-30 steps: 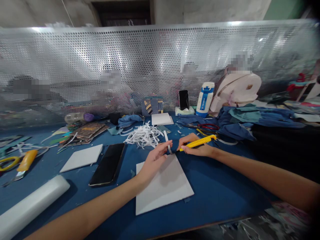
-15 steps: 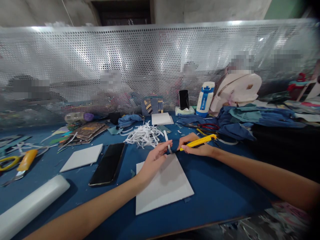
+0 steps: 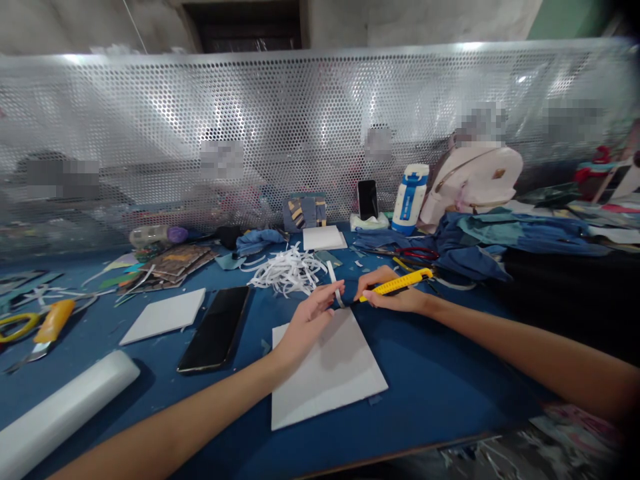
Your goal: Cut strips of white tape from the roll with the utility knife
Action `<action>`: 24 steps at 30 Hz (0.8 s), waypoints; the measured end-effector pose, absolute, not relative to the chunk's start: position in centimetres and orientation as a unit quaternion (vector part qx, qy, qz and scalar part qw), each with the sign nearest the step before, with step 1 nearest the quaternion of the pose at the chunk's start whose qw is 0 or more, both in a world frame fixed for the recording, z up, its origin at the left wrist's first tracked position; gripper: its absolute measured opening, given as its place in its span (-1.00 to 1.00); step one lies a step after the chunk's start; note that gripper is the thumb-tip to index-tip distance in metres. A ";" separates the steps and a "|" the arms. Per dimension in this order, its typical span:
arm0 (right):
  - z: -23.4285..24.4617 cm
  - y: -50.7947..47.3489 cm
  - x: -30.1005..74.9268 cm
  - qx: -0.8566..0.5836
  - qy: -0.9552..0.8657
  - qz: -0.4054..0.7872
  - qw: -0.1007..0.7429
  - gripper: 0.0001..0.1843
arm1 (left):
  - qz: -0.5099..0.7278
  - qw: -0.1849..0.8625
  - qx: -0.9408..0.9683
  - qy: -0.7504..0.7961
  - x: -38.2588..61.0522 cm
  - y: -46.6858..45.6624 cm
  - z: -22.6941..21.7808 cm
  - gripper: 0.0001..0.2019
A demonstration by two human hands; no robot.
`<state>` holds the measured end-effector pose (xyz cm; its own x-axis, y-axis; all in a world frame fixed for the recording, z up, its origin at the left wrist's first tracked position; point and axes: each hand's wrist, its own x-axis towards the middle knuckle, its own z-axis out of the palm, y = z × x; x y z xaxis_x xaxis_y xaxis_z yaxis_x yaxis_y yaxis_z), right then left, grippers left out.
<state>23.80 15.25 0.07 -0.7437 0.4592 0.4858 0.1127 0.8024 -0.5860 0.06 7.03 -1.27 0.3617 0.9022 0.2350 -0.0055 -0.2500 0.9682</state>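
Head view, centre of frame: my left hand (image 3: pixel 305 320) rests on the far edge of a white board (image 3: pixel 325 373), its thumb and forefinger pinched on a thin white strip (image 3: pixel 337 285). My right hand (image 3: pixel 395 298) is clenched round a yellow knife (image 3: pixel 400 283), tip down near the board's far right corner, just beside the strip.

I judge the strip to be very light and limp, easy to tear or kink, so the hold belongs low down, close to where it meets the board. It curls upward in the picture from the fingertips towards a heap of shreds (image 3: pixel 287 270). The knife looks stiff and light; its long axis runs from the tip at lower left up to the right.

The board lies flat on the blue table (image 3: pixel 440 387), its long axis running bottom to top. A dark phone (image 3: pixel 216 328) lies to its left.
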 end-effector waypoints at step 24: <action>0.2 15.2 23.9 -0.163 -0.888 0.285 0.323 -0.67 | 0.445 0.505 0.654 0.346 0.1 7.0 -1.1 -0.56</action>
